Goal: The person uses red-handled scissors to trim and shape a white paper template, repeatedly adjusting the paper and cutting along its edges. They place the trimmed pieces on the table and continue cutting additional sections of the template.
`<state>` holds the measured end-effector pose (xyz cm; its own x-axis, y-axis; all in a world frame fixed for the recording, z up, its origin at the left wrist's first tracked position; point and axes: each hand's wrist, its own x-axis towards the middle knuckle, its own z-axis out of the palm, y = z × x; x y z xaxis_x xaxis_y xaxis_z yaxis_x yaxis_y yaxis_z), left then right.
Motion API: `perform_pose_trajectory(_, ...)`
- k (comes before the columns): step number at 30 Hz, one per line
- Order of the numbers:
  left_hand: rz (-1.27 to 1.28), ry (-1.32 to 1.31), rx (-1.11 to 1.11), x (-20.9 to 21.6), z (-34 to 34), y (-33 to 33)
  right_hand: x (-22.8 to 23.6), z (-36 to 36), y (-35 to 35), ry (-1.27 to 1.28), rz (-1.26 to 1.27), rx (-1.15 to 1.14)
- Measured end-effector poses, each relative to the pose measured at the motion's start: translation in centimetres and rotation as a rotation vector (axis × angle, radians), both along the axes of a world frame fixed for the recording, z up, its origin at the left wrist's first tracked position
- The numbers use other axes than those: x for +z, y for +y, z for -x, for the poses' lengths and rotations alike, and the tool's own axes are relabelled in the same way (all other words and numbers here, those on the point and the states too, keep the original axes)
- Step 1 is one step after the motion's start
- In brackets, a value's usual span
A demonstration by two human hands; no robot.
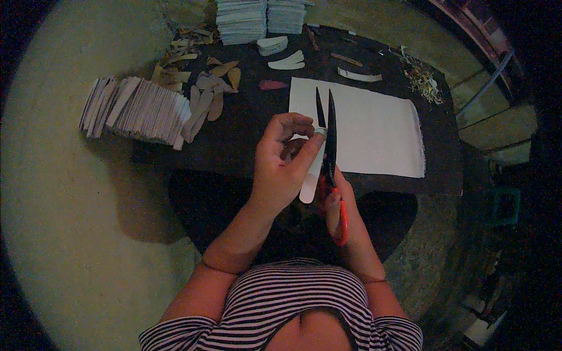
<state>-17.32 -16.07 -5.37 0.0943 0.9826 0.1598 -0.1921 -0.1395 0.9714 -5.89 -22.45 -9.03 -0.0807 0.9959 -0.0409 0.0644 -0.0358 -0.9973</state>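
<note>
The left hand (281, 158) pinches the white strip (311, 186), its long axis nearly parallel to the parted scissors (331, 126) just rightward, gripped by the right hand (344, 196).

A dark table (228, 146) stands in dim light beside a pale, greenish wall (58, 187)

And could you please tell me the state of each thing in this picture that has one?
Left grip: closed on the white strip
White strip: held, lower end rounded
Right grip: closed on the scissors
Scissors: open
White sheet: spread flat, right edge frayed
Threads: loose, tangled
Pale pieces: packed in a row
Back stacks: piled up
</note>
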Motion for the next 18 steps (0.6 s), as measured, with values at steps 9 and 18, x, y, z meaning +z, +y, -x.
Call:
perform_pose_trajectory(9, 0.033, 0.016, -0.040, 0.1, 0.4, 0.0, -0.1, 0.1, -0.2, -0.020, -0.056, -0.015)
perform_pose_trajectory(18, 0.136, -0.096, -0.136, 0.3, 1.2, 0.6, -0.3, 0.3, 0.3, 0.099, -0.097, 0.000)
